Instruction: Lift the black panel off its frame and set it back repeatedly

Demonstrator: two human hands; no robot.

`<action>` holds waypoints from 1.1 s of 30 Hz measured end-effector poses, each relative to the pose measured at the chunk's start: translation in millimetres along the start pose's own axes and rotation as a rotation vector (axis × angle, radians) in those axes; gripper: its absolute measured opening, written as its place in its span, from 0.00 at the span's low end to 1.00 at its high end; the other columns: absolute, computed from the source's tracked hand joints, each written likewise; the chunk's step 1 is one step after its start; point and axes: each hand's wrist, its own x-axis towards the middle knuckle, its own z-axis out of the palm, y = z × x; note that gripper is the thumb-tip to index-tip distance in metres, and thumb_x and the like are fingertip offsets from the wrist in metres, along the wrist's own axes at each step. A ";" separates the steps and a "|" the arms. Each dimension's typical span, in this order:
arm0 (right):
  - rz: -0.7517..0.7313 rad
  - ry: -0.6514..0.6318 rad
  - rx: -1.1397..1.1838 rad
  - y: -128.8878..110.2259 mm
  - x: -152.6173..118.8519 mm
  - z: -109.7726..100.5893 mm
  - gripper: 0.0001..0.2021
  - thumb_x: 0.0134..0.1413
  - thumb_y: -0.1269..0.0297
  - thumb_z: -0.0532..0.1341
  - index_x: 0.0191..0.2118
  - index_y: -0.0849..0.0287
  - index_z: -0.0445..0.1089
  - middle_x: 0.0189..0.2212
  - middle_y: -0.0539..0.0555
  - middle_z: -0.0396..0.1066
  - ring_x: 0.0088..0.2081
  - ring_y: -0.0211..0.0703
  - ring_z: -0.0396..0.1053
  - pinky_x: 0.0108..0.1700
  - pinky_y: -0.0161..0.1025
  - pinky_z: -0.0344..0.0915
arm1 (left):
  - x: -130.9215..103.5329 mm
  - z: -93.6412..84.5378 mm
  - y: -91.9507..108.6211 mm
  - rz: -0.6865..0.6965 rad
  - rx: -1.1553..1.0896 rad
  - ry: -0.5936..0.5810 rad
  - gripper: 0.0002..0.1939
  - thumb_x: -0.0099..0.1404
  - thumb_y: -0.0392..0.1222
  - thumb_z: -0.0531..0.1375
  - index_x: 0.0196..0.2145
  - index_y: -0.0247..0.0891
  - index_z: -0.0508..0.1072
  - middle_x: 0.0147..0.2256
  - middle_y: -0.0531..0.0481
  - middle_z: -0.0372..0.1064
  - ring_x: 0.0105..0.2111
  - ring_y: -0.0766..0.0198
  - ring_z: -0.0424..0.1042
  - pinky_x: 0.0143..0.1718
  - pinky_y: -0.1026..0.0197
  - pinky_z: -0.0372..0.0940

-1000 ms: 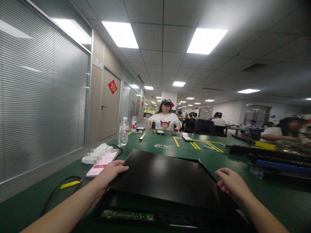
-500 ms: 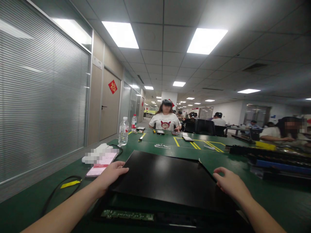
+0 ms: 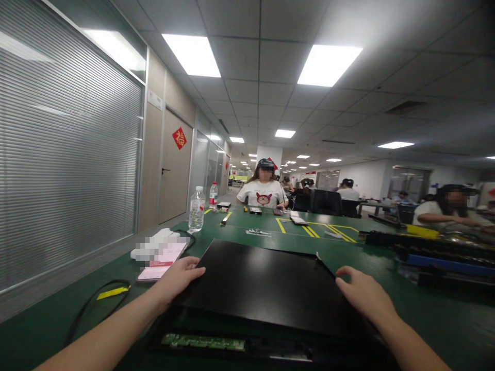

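A large, glossy black screen panel (image 3: 263, 283) lies slightly raised over a dark frame (image 3: 278, 353) close to me. My left hand (image 3: 184, 275) grips the panel's left edge, thumb on top and fingers partly hidden beneath. At the opposite edge, my right hand (image 3: 361, 288) has its thumb and bent index finger closed on the side; the other fingers are hidden. A green circuit board strip (image 3: 203, 342) shows in the frame, below the panel's near edge.
On the green table (image 3: 228, 239), a water bottle (image 3: 197, 208), a pink-screened phone (image 3: 162, 260) and a black cable (image 3: 83, 309) lie to the left. Stacked dark parts (image 3: 433, 255) occupy the right. Small white pieces (image 3: 258, 232) lie beyond the panel. A person (image 3: 264, 188) sits opposite.
My right hand has moved slightly left, onto the panel's right edge. My left hand and the panel have hardly moved.
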 end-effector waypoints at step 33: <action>-0.044 -0.044 -0.019 6.9 6.8 3.1 0.13 0.45 0.59 0.51 0.33 0.52 0.71 0.33 0.56 0.73 0.37 0.52 0.70 0.35 0.43 0.61 | -3.7 3.0 3.3 0.020 0.056 0.035 0.19 0.42 0.44 0.65 0.33 0.36 0.67 0.26 0.48 0.76 0.28 0.55 0.75 0.33 0.57 0.67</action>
